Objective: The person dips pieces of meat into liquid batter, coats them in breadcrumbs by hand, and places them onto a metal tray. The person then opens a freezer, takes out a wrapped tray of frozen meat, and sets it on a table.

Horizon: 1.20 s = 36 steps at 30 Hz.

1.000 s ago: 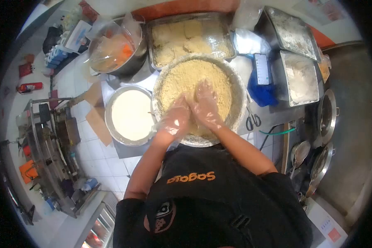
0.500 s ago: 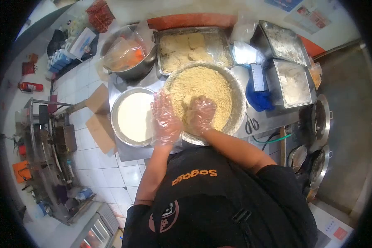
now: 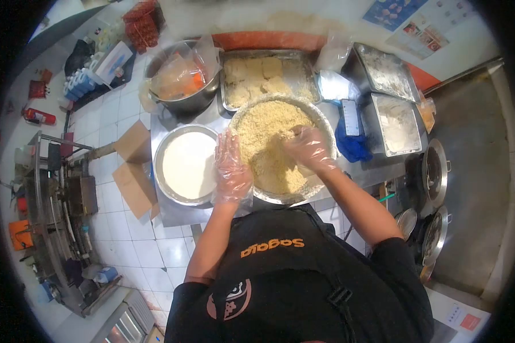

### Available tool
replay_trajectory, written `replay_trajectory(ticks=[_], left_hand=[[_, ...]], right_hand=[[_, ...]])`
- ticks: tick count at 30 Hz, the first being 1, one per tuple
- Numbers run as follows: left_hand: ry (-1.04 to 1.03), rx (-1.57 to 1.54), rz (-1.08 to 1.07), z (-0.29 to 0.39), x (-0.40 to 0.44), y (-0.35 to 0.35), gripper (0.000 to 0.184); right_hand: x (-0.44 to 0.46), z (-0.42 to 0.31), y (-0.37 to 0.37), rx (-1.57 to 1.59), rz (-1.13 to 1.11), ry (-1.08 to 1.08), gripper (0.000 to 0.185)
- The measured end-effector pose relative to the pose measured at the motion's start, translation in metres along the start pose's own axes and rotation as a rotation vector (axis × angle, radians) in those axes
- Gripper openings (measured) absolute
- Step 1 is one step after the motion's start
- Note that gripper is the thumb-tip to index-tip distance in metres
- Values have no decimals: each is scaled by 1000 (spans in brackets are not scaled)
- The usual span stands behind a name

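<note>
Head view: yellow crumbs [image 3: 269, 120] fill a big round pan [image 3: 326, 130] on the table [image 3: 180, 214], in front of the person. The right hand [image 3: 310, 147] is at the crumbs with its fingers curled; I cannot tell if it pinches any. The left hand [image 3: 233, 171] is flat, fingers straight and close together. It hides bits of the pan and of a bowl [image 3: 158, 154] of white stuff [image 3: 186, 163]. Behind the pan is a tray [image 3: 294, 68] with yellow lumps [image 3: 252, 71], beside a pot [image 3: 195, 102]. On the right, a phone [image 3: 351, 117] lies on a blue cloth [image 3: 349, 150].
</note>
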<state>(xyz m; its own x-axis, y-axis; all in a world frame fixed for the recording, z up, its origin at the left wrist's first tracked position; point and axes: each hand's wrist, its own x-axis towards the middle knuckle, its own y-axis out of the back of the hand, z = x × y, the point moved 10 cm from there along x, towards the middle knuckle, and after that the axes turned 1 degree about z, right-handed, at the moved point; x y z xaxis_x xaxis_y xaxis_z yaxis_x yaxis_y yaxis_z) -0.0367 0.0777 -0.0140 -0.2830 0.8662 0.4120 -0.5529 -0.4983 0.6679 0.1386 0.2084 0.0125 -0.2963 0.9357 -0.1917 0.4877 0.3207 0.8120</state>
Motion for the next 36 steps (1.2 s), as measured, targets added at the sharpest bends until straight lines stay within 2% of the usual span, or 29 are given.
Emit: replay_trajectory(ticks=[3,4,6,8,10,13,14,16,17,19,21,23,25,27,28,29,30,32,34,35,36], left_hand=[[87,-159,-5,-11,-6,-5,76],[132,-220,-17,-15,-9,-7,76],[475,-546,-116,-32,-19,-21,77],[666,-708,-111,-38,-32,-39,79],[697,-710,-3,-57,-47,-71,83],[1319,-977,-30,-68,-104,-133,65],[1334,-910,-146,-61,-108,-146,54],[1350,-767,-374,-48,-113,-168,32],[1415,-867,-358,-38,-118,-175,24],[1531,-1069,-315,-14,-114,-178,9],[1560,-1073,-366,-14,-120,-190,11],[1109,-650,-679,-9,-89,-181,19],[93,189,-1026,40,-41,-151,32],[831,-863,-573,20,-32,-134,48],[1157,-1364,-233,7,-39,-131,56],[957,-1097,-268,-17,-41,-134,58],[754,-832,-295,-52,-56,-151,60],[378,-343,-340,-37,-39,-144,64],[45,103,-390,41,-2,-116,69],[-2,179,-458,42,-7,-128,68],[-52,254,-522,38,-12,-143,67]], right_hand=[[17,18,-3,218,-52,80,42],[24,24,-6,264,-108,35,45],[35,31,-9,356,-218,-54,52],[55,66,-21,446,-72,-32,47],[66,104,-36,422,44,-48,41],[47,154,-64,122,122,-89,31],[36,165,-85,-36,114,-79,29],[10,162,-108,-114,44,-105,25],[-1,159,-122,-35,-13,-141,25],[-10,136,-154,-227,-154,-14,22],[-17,116,-166,-421,-340,177,19],[-33,80,-148,-615,-575,437,15],[-17,100,-103,-46,-477,92,19],[-9,121,-73,503,-318,-186,25],[-5,127,-61,768,-207,-286,28],[-3,134,-51,1029,-88,-383,30],[-1,128,-39,820,-80,-345,36],[6,110,-21,405,-60,-257,49],[8,67,-32,21,129,188,57],[-1,55,-51,-173,218,405,61],[12,79,-90,-228,92,396,69]])
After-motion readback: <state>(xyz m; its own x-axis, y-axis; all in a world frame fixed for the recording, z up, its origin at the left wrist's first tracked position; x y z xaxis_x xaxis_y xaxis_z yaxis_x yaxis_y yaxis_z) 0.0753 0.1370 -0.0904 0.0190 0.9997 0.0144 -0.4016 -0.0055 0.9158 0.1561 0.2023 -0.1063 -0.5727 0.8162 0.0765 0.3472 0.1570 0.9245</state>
